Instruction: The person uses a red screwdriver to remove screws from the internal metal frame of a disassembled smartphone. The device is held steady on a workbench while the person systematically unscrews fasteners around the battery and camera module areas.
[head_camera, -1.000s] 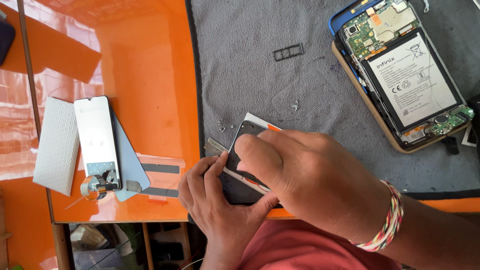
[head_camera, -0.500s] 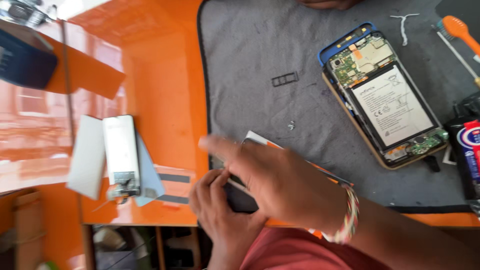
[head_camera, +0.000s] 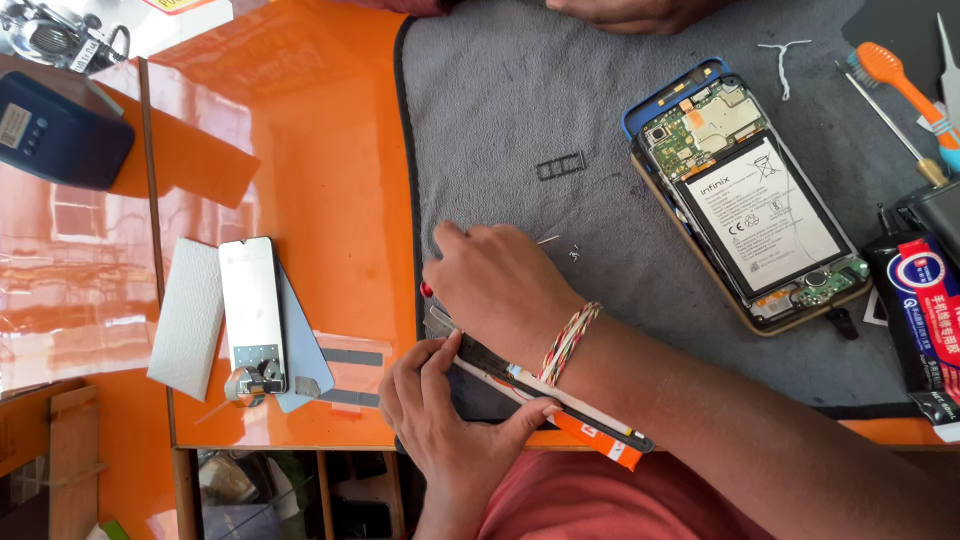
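our left hand still clamps the flat phone panel at the near mat edge, while our right hand, fingers curled, has slid leftward over it, the opened phone now well apart beyond.

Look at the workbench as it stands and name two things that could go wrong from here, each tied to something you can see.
The flat panel overhangs the table edge, gripped by the left hand with the right hand pressing above; a slip could drop or bend it. Tiny screws lie loose on the grey mat beside that wrist; a sweep of the arm could scatter them. The opened phone has its circuit board exposed.
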